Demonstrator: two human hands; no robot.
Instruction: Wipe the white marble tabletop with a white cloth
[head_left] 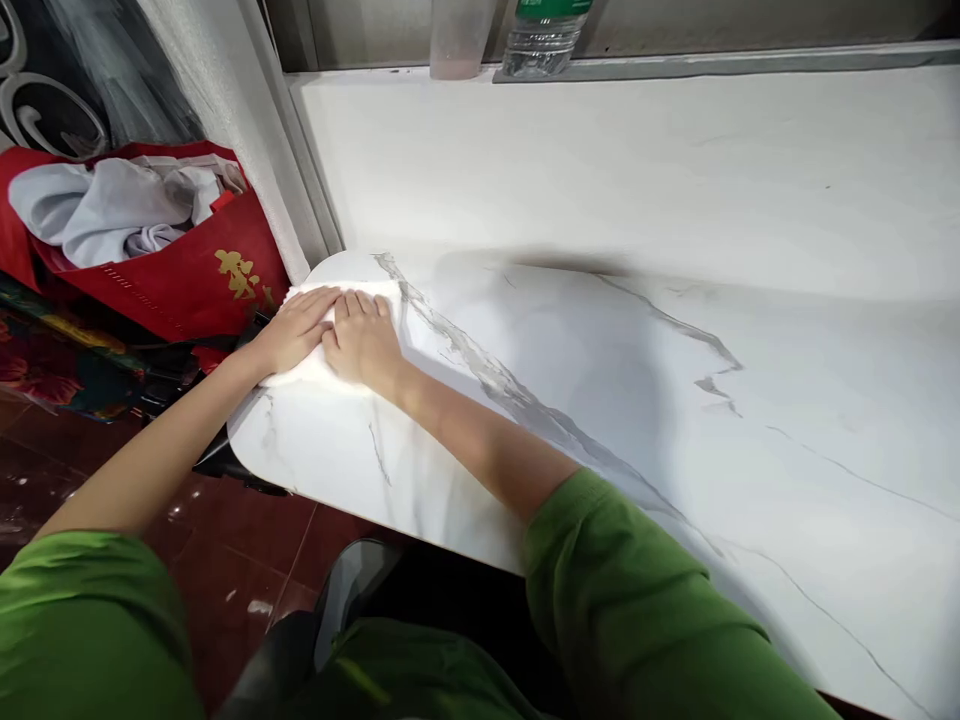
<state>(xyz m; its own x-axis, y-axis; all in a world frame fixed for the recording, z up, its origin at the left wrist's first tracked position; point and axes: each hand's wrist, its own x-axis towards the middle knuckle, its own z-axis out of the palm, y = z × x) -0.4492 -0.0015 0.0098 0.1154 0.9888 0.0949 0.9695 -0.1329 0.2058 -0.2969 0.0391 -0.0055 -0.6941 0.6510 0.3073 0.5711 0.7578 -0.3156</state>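
A white folded cloth [315,368] lies on the left rounded corner of a white marble-look table [600,380]. My left hand [296,328] rests flat on it with fingers stretched out. My right hand [361,338] lies flat beside it on the same cloth, fingers together and extended. Both hands press down on the cloth side by side. Green sleeves cover my upper arms.
A red bag [172,260] stuffed with pale clothes stands on the floor left of the table. A clear tumbler [459,38] and a plastic water bottle [543,36] stand at the far edge by the wall. Dark red floor tiles lie below.
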